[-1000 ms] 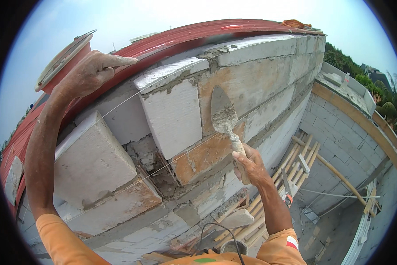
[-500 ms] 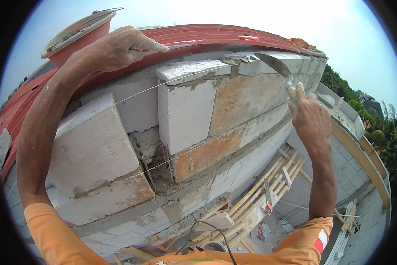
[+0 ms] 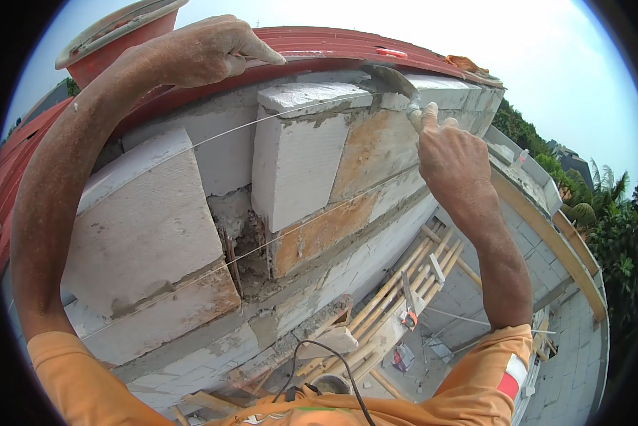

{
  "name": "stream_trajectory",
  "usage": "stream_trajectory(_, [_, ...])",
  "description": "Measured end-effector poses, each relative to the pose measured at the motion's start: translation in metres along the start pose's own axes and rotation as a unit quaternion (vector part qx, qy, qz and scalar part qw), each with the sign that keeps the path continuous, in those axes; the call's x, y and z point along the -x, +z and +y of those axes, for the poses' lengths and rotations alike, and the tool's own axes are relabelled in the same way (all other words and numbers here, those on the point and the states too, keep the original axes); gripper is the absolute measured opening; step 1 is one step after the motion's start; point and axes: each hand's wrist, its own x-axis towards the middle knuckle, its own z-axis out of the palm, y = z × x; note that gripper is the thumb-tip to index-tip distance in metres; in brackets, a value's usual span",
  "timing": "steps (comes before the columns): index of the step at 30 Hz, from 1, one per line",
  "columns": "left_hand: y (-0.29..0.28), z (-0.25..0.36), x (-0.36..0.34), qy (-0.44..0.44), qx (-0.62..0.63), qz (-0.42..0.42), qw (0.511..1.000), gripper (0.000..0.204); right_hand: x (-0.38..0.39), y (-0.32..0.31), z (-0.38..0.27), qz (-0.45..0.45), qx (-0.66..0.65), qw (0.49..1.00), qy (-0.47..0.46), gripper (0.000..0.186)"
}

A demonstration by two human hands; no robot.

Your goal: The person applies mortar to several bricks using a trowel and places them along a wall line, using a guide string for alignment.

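My right hand point(image 3: 455, 156) grips a trowel by its handle. The trowel's curved metal blade point(image 3: 396, 79) is over the top of the block wall, at the mortared gap right of a white block point(image 3: 301, 167). Above the wall's left part is my left hand point(image 3: 216, 51), holding nothing that I can see. Its index finger stretches to the right by the red roof edge, and the other visible fingers curl under. A thin string point(image 3: 241, 126) runs across the blocks. Left of the white block stands a larger pale block point(image 3: 145, 224).
A mortar-smeared red bucket point(image 3: 124, 44) sits on the red metal roof point(image 3: 319, 41) at upper left. Between the two blocks is a rough cavity point(image 3: 244, 238) with bars. Bamboo poles point(image 3: 397, 302) lie below, with a tape measure point(image 3: 408, 319). A cable point(image 3: 319, 342) loops near my body.
My right hand has carried the trowel left, bringing its blade closer to the gap beside the white block. My left hand keeps its pointing shape. The whole view has shifted slightly.
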Motion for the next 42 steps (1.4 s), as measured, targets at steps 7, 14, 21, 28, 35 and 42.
stream_trajectory(7, [-0.004,0.000,-0.003,-0.026,0.014,-0.022,0.999,0.040,0.014,0.009,-0.018,0.041,0.081,0.996,-0.010,0.060])
stream_trajectory(14, [-0.005,0.002,-0.004,-0.035,0.000,-0.038,0.999,0.039,0.014,0.021,-0.027,0.103,0.183,0.975,-0.067,0.067])
stream_trajectory(21, [-0.006,0.005,-0.002,-0.012,0.005,-0.014,1.000,0.033,0.025,0.014,-0.041,0.061,0.220,0.971,-0.064,0.069])
stream_trajectory(28, [-0.006,0.002,-0.006,-0.013,0.014,-0.025,1.000,0.037,0.038,0.007,-0.053,0.129,0.151,0.977,-0.079,0.063])
stream_trajectory(35, [-0.013,0.009,-0.005,-0.067,0.034,-0.048,0.996,0.032,0.086,0.027,-0.025,0.194,-0.047,0.979,-0.041,0.064])
stream_trajectory(42, [-0.020,0.026,-0.009,-0.112,0.042,-0.068,0.990,0.035,0.108,0.096,-0.014,-0.014,-0.708,0.688,0.158,0.050])
